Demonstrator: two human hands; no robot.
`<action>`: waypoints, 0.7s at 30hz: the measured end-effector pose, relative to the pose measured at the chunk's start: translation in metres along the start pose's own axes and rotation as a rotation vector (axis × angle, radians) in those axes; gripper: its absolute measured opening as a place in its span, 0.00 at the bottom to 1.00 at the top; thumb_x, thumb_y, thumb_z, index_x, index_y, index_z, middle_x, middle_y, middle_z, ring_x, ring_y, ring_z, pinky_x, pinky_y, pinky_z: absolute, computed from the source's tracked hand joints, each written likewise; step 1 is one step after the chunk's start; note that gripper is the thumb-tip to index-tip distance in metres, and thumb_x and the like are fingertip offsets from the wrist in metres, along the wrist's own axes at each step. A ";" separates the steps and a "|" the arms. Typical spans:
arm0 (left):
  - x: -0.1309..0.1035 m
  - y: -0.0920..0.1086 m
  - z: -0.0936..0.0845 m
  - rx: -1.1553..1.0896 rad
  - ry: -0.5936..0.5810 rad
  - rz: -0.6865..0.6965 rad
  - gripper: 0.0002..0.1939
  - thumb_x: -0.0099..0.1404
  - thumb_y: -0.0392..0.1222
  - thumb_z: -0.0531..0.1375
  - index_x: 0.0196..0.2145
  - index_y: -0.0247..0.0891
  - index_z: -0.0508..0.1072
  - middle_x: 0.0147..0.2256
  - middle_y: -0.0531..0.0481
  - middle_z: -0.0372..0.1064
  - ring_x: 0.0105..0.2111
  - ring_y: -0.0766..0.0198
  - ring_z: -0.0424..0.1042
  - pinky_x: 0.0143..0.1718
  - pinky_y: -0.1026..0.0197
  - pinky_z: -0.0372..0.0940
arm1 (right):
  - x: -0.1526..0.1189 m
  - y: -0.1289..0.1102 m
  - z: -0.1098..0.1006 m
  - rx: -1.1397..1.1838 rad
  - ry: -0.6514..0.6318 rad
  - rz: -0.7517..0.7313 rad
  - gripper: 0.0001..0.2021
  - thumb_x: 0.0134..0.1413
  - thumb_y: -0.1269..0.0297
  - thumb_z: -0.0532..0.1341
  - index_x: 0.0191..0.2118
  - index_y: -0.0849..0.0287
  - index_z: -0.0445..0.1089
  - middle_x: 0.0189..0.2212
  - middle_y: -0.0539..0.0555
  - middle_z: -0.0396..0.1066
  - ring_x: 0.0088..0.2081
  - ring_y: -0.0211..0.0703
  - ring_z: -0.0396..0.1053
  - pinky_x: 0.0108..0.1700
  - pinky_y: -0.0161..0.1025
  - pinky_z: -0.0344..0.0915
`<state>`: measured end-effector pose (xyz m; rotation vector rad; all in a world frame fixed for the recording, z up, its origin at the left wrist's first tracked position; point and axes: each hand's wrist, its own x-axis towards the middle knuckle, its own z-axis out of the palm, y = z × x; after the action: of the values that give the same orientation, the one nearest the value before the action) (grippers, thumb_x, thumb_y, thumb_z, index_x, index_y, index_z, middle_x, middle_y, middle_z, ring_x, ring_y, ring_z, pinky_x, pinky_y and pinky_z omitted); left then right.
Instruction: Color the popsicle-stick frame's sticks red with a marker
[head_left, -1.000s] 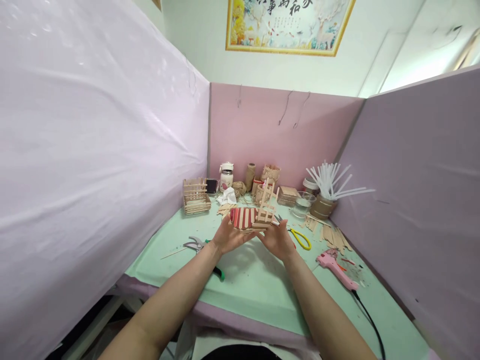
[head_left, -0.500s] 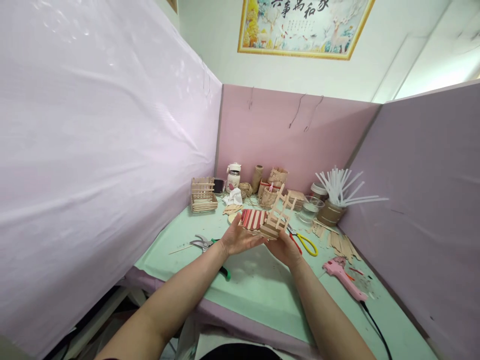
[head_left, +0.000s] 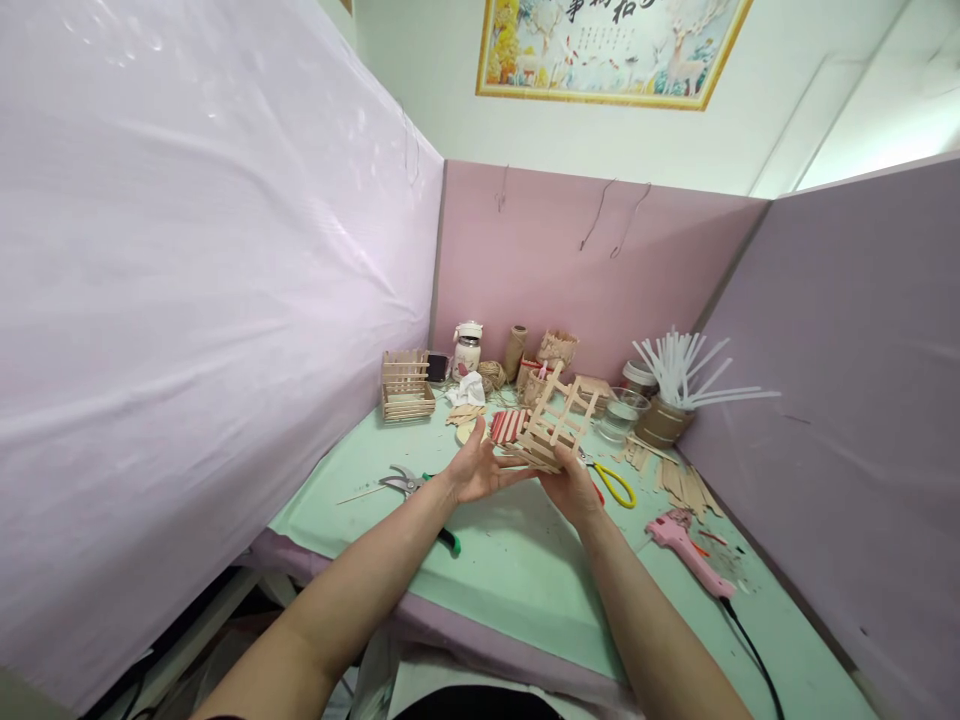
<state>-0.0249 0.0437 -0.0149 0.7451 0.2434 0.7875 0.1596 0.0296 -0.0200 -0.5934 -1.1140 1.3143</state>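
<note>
Raised over the middle of the green-covered table is a small wooden stick model [head_left: 555, 425], with ladder-like frames on its right and a red-and-white striped panel [head_left: 509, 426] at its left. My right hand [head_left: 571, 487] grips the model's lower right edge, thumb on its front. My left hand [head_left: 480, 472] supports it from the lower left, thumb raised and fingers reaching under the base. Pruning shears [head_left: 405, 481] lie beyond my left forearm. Behind my right hand are pliers with yellow and red handles [head_left: 616, 486].
A pink glue gun [head_left: 690, 552] with a black cord lies at the right. Farther back stand a stick basket [head_left: 407, 402], a white bottle [head_left: 466, 352], twine [head_left: 515, 352], a glass bowl [head_left: 621, 416] and a pot of white sticks [head_left: 661, 424]. Loose wooden sticks [head_left: 686, 487] lie right.
The model has turned and tilted in my hands, its ladder frames leaning farther right and the striped panel now narrower in view. My left thumb has come off the panel's edge.
</note>
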 end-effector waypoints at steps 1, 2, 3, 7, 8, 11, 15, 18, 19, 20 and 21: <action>0.001 -0.001 0.000 0.022 0.043 0.011 0.50 0.62 0.75 0.53 0.68 0.32 0.59 0.52 0.29 0.74 0.49 0.46 0.78 0.59 0.46 0.64 | 0.001 0.001 0.000 -0.027 0.058 -0.029 0.26 0.46 0.45 0.69 0.48 0.55 0.72 0.47 0.59 0.79 0.46 0.56 0.78 0.50 0.55 0.73; 0.001 -0.002 0.000 0.050 0.093 0.024 0.51 0.60 0.76 0.55 0.68 0.36 0.58 0.53 0.30 0.72 0.49 0.46 0.78 0.58 0.45 0.65 | 0.003 0.002 0.000 -0.062 0.123 -0.059 0.27 0.45 0.45 0.69 0.47 0.55 0.71 0.46 0.59 0.79 0.46 0.56 0.78 0.49 0.56 0.73; 0.002 -0.004 0.001 0.082 0.144 0.045 0.52 0.58 0.75 0.58 0.69 0.39 0.56 0.56 0.30 0.70 0.50 0.45 0.77 0.58 0.43 0.66 | 0.004 0.003 -0.001 -0.100 0.188 -0.087 0.27 0.45 0.45 0.69 0.47 0.55 0.69 0.46 0.59 0.78 0.45 0.55 0.78 0.49 0.55 0.73; 0.002 -0.012 0.009 0.303 0.332 0.247 0.57 0.52 0.65 0.71 0.70 0.51 0.48 0.68 0.33 0.50 0.61 0.41 0.66 0.59 0.39 0.65 | 0.004 0.009 -0.006 -0.222 0.373 -0.151 0.28 0.46 0.46 0.69 0.49 0.52 0.63 0.44 0.54 0.76 0.44 0.48 0.76 0.48 0.51 0.72; 0.001 -0.015 0.011 0.393 0.369 0.317 0.59 0.50 0.61 0.74 0.70 0.54 0.46 0.70 0.34 0.45 0.65 0.40 0.61 0.61 0.38 0.64 | 0.003 0.011 -0.006 -0.256 0.407 -0.163 0.28 0.46 0.46 0.69 0.50 0.52 0.62 0.44 0.53 0.75 0.44 0.47 0.75 0.49 0.50 0.71; 0.000 -0.023 0.014 0.675 0.412 0.470 0.62 0.47 0.54 0.77 0.71 0.55 0.45 0.73 0.37 0.32 0.70 0.39 0.50 0.63 0.39 0.61 | -0.002 0.013 -0.004 -0.367 0.488 -0.199 0.32 0.43 0.48 0.72 0.51 0.52 0.60 0.46 0.53 0.71 0.48 0.47 0.71 0.53 0.47 0.67; 0.002 -0.031 0.013 0.817 0.359 0.476 0.66 0.46 0.54 0.77 0.72 0.55 0.42 0.73 0.38 0.28 0.69 0.40 0.50 0.62 0.40 0.63 | -0.007 0.015 0.004 -0.546 0.545 -0.220 0.36 0.39 0.47 0.73 0.51 0.54 0.59 0.48 0.55 0.66 0.50 0.50 0.67 0.56 0.48 0.65; 0.005 -0.032 0.010 0.782 0.364 0.463 0.71 0.45 0.55 0.77 0.73 0.57 0.34 0.74 0.38 0.28 0.69 0.41 0.52 0.60 0.40 0.65 | -0.008 0.016 0.008 -0.637 0.533 -0.201 0.38 0.39 0.44 0.71 0.53 0.55 0.58 0.49 0.57 0.65 0.51 0.52 0.67 0.55 0.51 0.65; 0.006 -0.031 0.010 0.756 0.374 0.459 0.73 0.45 0.55 0.77 0.73 0.57 0.31 0.74 0.38 0.29 0.69 0.41 0.52 0.60 0.40 0.65 | -0.009 0.016 0.009 -0.644 0.514 -0.203 0.38 0.39 0.44 0.71 0.53 0.55 0.58 0.50 0.58 0.65 0.52 0.53 0.67 0.56 0.52 0.65; 0.007 -0.030 0.010 0.729 0.388 0.456 0.75 0.44 0.56 0.77 0.73 0.58 0.29 0.74 0.38 0.30 0.69 0.41 0.52 0.61 0.39 0.64 | -0.010 0.016 0.010 -0.649 0.491 -0.215 0.38 0.40 0.44 0.71 0.53 0.55 0.58 0.51 0.59 0.65 0.53 0.54 0.66 0.57 0.53 0.64; 0.007 -0.029 0.011 0.703 0.398 0.454 0.76 0.43 0.56 0.78 0.72 0.58 0.26 0.74 0.38 0.31 0.69 0.42 0.52 0.61 0.39 0.64 | -0.011 0.015 0.011 -0.655 0.466 -0.237 0.37 0.41 0.44 0.70 0.54 0.55 0.59 0.53 0.60 0.65 0.55 0.54 0.66 0.59 0.54 0.63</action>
<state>0.0006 0.0295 -0.0262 1.3287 0.7523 1.3075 0.1438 0.0203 -0.0319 -1.1423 -1.1648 0.5410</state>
